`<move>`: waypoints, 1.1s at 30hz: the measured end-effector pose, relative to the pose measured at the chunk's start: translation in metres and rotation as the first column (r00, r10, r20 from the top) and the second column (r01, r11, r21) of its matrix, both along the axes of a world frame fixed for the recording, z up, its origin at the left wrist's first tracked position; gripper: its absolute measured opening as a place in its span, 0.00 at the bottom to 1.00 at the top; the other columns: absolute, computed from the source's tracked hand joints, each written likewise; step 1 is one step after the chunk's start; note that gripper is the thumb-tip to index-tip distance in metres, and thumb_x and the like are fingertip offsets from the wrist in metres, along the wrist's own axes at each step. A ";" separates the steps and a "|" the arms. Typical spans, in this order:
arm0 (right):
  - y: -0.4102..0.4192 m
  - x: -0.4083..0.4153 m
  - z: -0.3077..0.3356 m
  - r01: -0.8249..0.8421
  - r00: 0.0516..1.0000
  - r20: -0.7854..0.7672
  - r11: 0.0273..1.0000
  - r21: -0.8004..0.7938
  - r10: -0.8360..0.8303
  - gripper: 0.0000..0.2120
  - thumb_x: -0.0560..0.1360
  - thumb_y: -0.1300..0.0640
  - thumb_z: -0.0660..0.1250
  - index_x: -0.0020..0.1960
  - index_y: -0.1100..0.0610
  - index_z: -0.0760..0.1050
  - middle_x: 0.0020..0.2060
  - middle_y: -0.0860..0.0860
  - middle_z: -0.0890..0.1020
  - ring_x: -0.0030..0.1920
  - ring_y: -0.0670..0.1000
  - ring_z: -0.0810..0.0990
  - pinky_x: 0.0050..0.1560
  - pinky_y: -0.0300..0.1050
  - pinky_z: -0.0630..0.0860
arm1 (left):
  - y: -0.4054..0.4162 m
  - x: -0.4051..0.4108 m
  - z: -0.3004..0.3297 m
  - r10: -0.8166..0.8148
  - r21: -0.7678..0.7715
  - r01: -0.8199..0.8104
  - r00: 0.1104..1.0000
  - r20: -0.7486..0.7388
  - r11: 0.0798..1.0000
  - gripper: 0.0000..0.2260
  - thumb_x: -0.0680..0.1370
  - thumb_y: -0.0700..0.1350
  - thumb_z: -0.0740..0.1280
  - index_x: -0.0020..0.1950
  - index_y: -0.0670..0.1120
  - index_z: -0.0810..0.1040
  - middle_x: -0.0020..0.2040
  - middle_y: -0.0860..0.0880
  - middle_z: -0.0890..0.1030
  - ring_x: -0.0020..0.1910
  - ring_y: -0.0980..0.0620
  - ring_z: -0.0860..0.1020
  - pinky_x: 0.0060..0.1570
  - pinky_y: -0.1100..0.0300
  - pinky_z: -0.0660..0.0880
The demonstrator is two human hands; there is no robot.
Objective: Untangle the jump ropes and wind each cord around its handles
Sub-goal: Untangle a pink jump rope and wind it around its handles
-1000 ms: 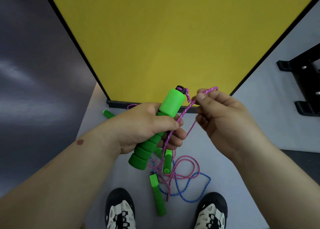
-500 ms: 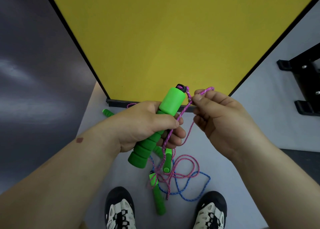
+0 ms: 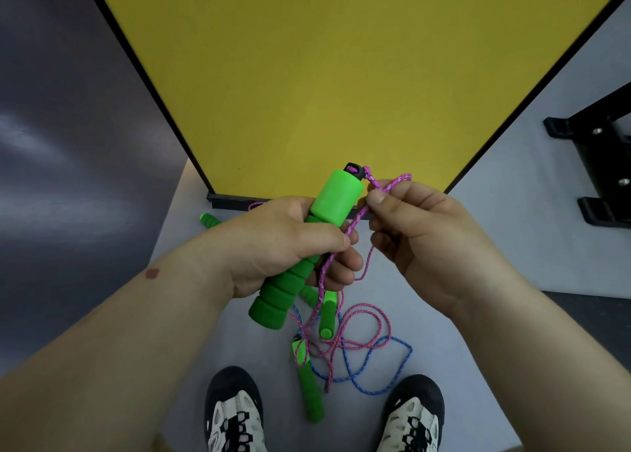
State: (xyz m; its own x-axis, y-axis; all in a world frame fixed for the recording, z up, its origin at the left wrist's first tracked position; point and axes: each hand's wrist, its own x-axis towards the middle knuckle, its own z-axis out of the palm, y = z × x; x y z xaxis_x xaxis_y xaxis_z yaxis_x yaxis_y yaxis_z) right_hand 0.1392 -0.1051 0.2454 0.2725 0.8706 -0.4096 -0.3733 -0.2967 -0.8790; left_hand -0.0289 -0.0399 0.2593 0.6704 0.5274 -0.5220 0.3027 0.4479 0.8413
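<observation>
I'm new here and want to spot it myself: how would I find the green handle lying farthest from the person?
Start at the big yellow panel and follow its black base to the left corner. Just below it on the grey floor lies a ribbed green handle. Unlike the other handles, it lies apart from the tangled cords.

The green handle (image 3: 327, 233) looks like matt ribbed foam, the pink cord (image 3: 358, 322) and blue cord (image 3: 399, 359) are braided, the yellow panel (image 3: 324, 76) is smooth and matt.

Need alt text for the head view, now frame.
Left hand grips a green handle while the right hand pinches its pink cord near the cap. Below, on the grey floor between two shoes, more green handles lie tangled in pink and blue cord.
</observation>
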 end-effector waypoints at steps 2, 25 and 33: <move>0.001 0.003 0.000 0.070 0.998 0.001 0.997 0.020 -0.070 0.01 0.75 0.60 0.71 0.46 0.57 0.81 0.39 0.53 0.81 0.37 0.48 0.77 0.37 0.39 0.74 | 0.000 0.000 0.001 -0.004 0.004 0.004 1.000 0.001 1.000 0.01 0.80 0.35 0.65 0.50 0.39 0.77 0.41 0.41 0.84 0.36 0.47 0.83 0.43 0.51 0.80; 0.002 0.005 0.001 0.169 0.979 -0.120 0.986 -0.003 -0.168 0.02 0.76 0.58 0.72 0.47 0.56 0.80 0.37 0.49 0.82 0.33 0.46 0.76 0.39 0.40 0.75 | -0.001 0.000 0.001 -0.010 -0.013 0.010 1.000 0.020 1.000 0.03 0.81 0.36 0.64 0.53 0.39 0.75 0.42 0.41 0.85 0.37 0.48 0.83 0.43 0.53 0.82; -0.002 -0.003 0.002 -0.017 0.995 -0.096 1.000 -0.011 0.016 0.09 0.71 0.59 0.73 0.50 0.61 0.79 0.39 0.55 0.81 0.33 0.46 0.77 0.37 0.38 0.74 | -0.002 0.001 0.002 -0.010 -0.017 0.011 1.000 0.020 1.000 0.04 0.79 0.36 0.68 0.53 0.40 0.76 0.42 0.41 0.85 0.36 0.48 0.83 0.42 0.54 0.82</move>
State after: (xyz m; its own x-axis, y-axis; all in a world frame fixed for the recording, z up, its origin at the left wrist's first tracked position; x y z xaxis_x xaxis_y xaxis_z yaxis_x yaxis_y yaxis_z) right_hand 0.1360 -0.1069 0.2470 0.2171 0.8698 -0.4431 -0.4504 -0.3135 -0.8360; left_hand -0.0275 -0.0418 0.2608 0.6860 0.5112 -0.5177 0.2911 0.4593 0.8392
